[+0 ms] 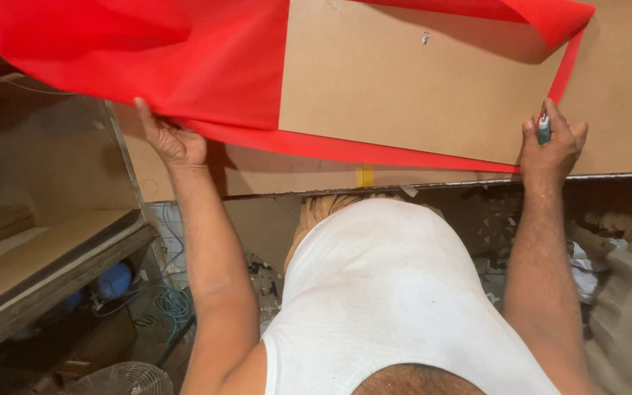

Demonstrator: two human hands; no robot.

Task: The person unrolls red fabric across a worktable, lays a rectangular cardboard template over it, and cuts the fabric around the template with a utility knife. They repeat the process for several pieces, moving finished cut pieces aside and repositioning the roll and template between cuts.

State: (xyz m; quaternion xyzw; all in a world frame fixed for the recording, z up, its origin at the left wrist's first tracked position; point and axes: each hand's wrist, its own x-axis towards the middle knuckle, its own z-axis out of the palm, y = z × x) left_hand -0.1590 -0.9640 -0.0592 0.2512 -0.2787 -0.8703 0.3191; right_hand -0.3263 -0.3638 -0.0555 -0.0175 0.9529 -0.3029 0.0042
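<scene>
1. Left hand: I see it pressed at the lower left edge of the red sheet, fingers curled up under the fold, gripping the material where it hangs off the brown board.
2. Red sheet: it lies over the board's left half and along its near edge; a narrow red strip runs up the board's right side.
3. Right hand: closed around a small teal cutter, at the board's lower right corner, where the red strip meets the edge.
4. Step, as I judge it: trimming the sheet along the board. The next move calls for a taut sheet and a steady blade.
</scene>
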